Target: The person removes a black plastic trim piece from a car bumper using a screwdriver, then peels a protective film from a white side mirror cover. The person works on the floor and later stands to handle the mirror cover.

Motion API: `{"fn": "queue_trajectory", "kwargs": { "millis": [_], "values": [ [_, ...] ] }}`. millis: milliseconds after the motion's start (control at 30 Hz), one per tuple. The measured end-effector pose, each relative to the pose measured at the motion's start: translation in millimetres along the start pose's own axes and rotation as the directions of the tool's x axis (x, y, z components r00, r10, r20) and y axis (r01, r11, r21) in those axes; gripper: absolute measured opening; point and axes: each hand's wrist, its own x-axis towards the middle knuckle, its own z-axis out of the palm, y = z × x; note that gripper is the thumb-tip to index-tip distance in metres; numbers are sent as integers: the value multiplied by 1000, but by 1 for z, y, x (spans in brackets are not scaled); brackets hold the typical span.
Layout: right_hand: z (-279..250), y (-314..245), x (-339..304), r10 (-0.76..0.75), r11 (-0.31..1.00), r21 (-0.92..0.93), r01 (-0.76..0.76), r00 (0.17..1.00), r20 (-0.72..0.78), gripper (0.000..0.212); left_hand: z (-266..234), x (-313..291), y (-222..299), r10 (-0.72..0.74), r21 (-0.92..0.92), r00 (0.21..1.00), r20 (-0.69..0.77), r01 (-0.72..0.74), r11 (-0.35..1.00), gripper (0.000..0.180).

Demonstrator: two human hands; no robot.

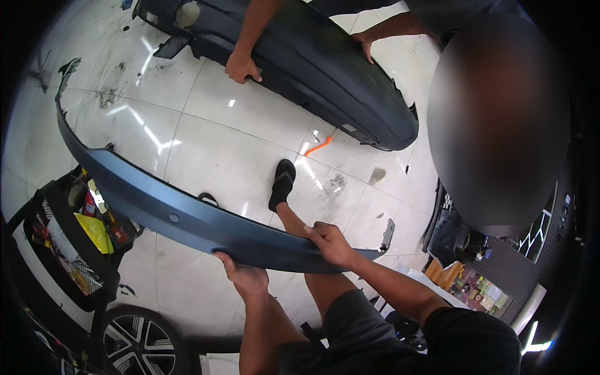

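Observation:
I hold a long, curved blue-grey car bumper cover point(162, 197) above the floor, tilted down to the right. My left hand point(244, 275) grips its lower edge from beneath, thumb up against the painted face. Farther right, my right hand point(332, 245) is closed over the top edge near the right end, its fingers partly hidden. A small round mark sits on the panel's face, and the far left end bends upward into a thin tip.
Across from me another person's hand point(242, 65) grips a large black bumper point(306, 69). An orange strip point(319, 146) lies on the tiled floor between us. At left are an open car compartment point(69, 250) with various items and a car wheel point(139, 342).

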Motion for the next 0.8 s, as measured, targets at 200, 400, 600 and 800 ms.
{"fn": "queue_trajectory", "kwargs": {
  "millis": [200,400,600,800],
  "values": [
    [-2,-3,-1,24,999,20,-25,999,27,49,-7,5,-7,29,0,999,-39,-29,1000,73],
    [-4,0,1,4,1000,14,-4,999,33,52,-8,4,-9,25,-5,1000,-15,-25,1000,74],
    [-10,-3,4,29,999,-24,-28,998,55,54,1,4,-8,17,-27,999,-31,-18,999,75],
    [-16,-3,19,56,997,-51,-53,995,76,55,4,15,-13,-8,-68,998,57,12,998,73]
  ]
}}
